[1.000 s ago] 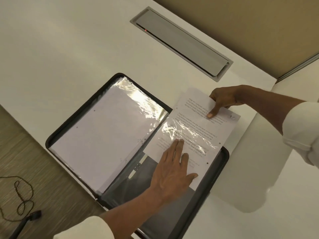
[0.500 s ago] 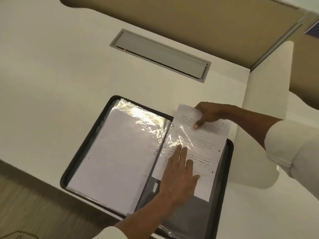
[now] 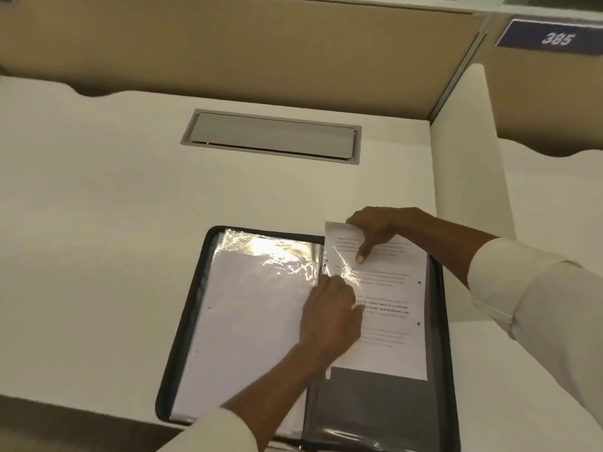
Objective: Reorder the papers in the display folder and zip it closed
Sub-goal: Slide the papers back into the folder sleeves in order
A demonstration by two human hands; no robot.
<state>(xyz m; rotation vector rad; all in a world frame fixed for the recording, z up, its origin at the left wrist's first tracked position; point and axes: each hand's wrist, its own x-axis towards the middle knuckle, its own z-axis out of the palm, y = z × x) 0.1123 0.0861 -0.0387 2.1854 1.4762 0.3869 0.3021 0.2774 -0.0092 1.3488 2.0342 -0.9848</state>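
Two hands are engaged on the display folder (image 3: 181,337), which is laid open on the white desk (image 3: 98,223) by its near edge; the left half is filled by white papers (image 3: 261,321) under glossy plastic sleeves; on the right half a printed sheet (image 3: 391,353) is laid, its top edge projecting past the folder's far border, with creased clear plastic over its upper part and dark lining exposed below it; the sheet's top is pinched by the right hand (image 3: 381,226), the thumb (image 3: 360,257) pressed on the print; the left hand (image 3: 329,318) is rested on the sheet beside the spine, though whether its fingers are flat or curled cannot be told; a grey hatch (image 3: 272,136) is set in the desk beyond.
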